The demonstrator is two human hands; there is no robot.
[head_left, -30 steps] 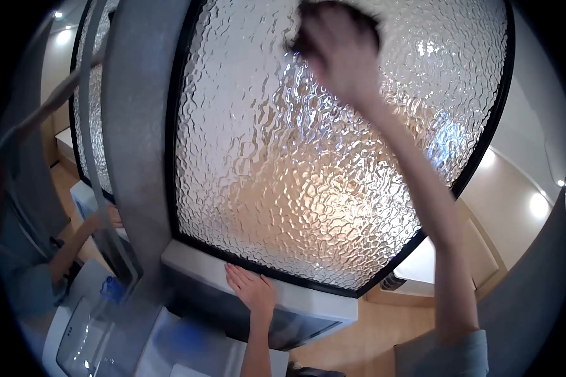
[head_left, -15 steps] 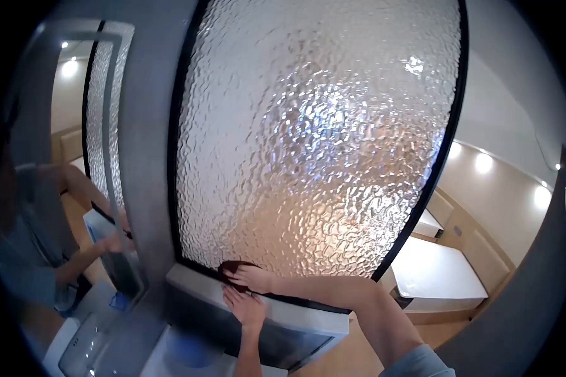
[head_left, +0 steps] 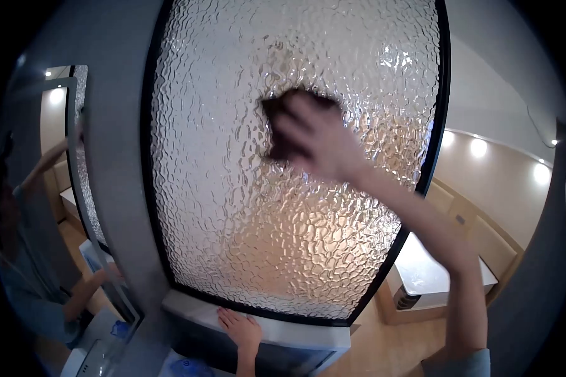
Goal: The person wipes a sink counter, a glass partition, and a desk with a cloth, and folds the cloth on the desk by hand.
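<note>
A dark brown-red cloth [head_left: 283,135] is spread against the textured glass panel [head_left: 207,188], in its upper middle. My right hand [head_left: 324,138], blurred by motion, presses this cloth to the pane with its fingers over it. Lower down, my left hand [head_left: 240,328] lies on the white ledge [head_left: 283,327] under the panel's black frame [head_left: 217,295]. Its fingers are stretched out flat and nothing shows in them.
On the left wall a mirror [head_left: 50,207] reflects a person and the arms. A sink [head_left: 97,358] is at the lower left, near a blurry blue item [head_left: 192,367]. Beyond the panel on the right stands a bed with a white mattress [head_left: 424,270].
My right hand has gone from the glass's bottom edge up to its upper middle, taking the cloth along. My left hand stays on the ledge. The view has shifted a little.
</note>
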